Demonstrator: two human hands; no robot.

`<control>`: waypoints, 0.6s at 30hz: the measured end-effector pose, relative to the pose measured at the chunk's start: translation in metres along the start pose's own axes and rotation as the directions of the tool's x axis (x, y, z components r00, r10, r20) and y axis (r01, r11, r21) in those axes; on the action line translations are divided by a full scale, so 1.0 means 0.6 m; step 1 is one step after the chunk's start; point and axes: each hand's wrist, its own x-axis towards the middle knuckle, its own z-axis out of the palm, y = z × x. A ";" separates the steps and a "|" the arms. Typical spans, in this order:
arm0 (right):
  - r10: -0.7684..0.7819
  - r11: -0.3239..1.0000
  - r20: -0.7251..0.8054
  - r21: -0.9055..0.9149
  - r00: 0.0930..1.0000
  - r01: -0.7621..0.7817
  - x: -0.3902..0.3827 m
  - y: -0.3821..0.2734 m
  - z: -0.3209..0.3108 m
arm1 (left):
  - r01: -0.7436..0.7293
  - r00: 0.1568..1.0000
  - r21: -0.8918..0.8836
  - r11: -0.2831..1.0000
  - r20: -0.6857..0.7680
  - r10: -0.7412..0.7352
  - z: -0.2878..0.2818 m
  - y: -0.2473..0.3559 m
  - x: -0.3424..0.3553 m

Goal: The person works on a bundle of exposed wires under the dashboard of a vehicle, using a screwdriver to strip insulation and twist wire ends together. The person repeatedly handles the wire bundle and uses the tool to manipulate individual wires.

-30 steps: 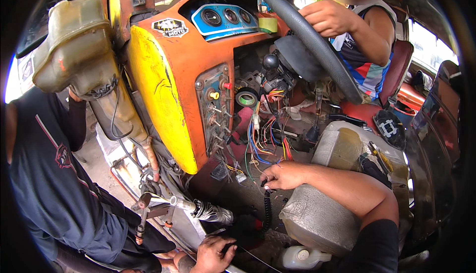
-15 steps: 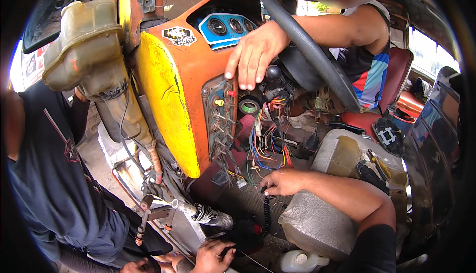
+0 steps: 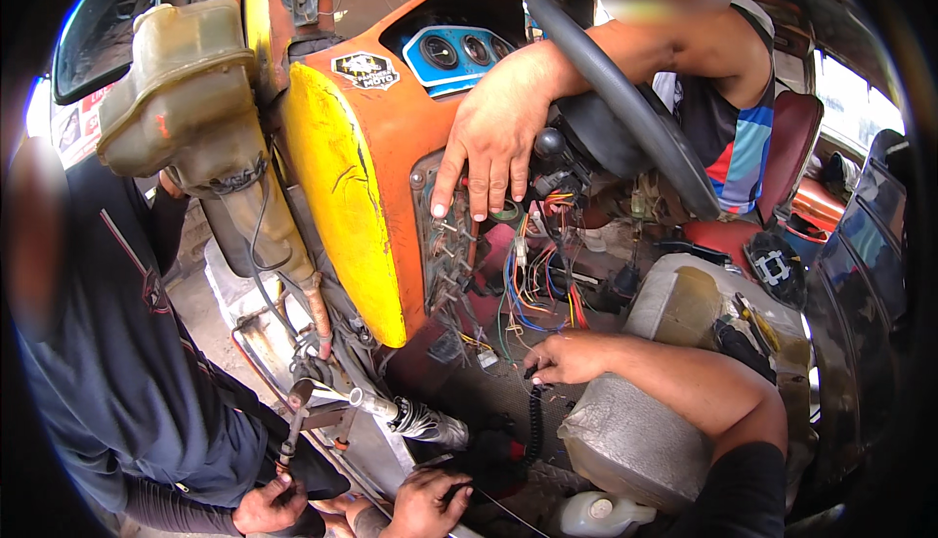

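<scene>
Your short black sleeve [image 3: 735, 487] shows just right of the silver-grey padded block [image 3: 630, 430]; your right hand [image 3: 569, 358] and left hand [image 3: 428, 505] are bare.

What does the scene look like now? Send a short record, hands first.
Right hand: pinching the upper end of a black coiled cord
Left hand: near the picture's lower edge; grasp unclear
Co-worker's hand: in front of the switch panel; contact unclear
Wires: multicoloured, hanging below the steering wheel
Container: white, beside the grey padded cover
</scene>
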 end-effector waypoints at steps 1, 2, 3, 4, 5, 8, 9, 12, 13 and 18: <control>-0.005 1.000 -0.012 -0.010 1.000 0.005 -0.001 -0.002 0.000 | -0.003 1.000 0.005 1.000 0.006 0.002 -0.003 0.001 -0.002; -0.004 1.000 -0.011 -0.014 1.000 0.004 -0.002 -0.003 0.002 | -0.023 1.000 0.005 1.000 0.017 0.022 -0.004 0.002 0.002; -0.007 1.000 -0.008 -0.015 1.000 0.006 -0.003 -0.004 0.002 | -0.042 0.999 0.004 0.999 0.027 0.042 -0.006 0.002 0.011; 0.003 1.000 -0.011 -0.006 1.000 -0.003 -0.003 -0.006 0.004 | -0.058 0.998 0.005 0.998 0.041 0.058 -0.012 0.008 0.014; 0.011 1.000 -0.010 0.006 1.000 -0.010 -0.004 -0.007 0.005 | 0.047 0.993 -0.058 0.997 0.114 -0.040 -0.018 0.016 0.019; 0.027 1.000 0.005 0.004 1.000 -0.027 -0.006 -0.015 0.007 | 0.234 0.940 -0.146 0.961 0.286 -0.185 -0.048 0.056 0.050; 0.041 0.999 0.018 0.001 0.999 -0.041 -0.007 -0.019 0.007 | 0.229 0.928 -0.118 0.966 0.326 -0.180 -0.058 0.074 0.069; 0.067 0.998 0.029 -0.008 0.997 -0.067 -0.013 -0.035 0.004 | 0.155 0.956 -0.210 0.965 0.277 -0.093 -0.098 0.137 0.144; 0.078 0.997 0.023 0.003 0.997 -0.078 -0.016 -0.039 0.000 | 0.147 0.964 -0.249 0.957 0.254 -0.082 -0.113 0.158 0.176; 0.076 0.996 0.064 -0.043 0.995 -0.073 -0.038 -0.048 -0.002 | 0.070 0.994 -0.297 0.952 0.104 -0.041 -0.167 0.233 0.308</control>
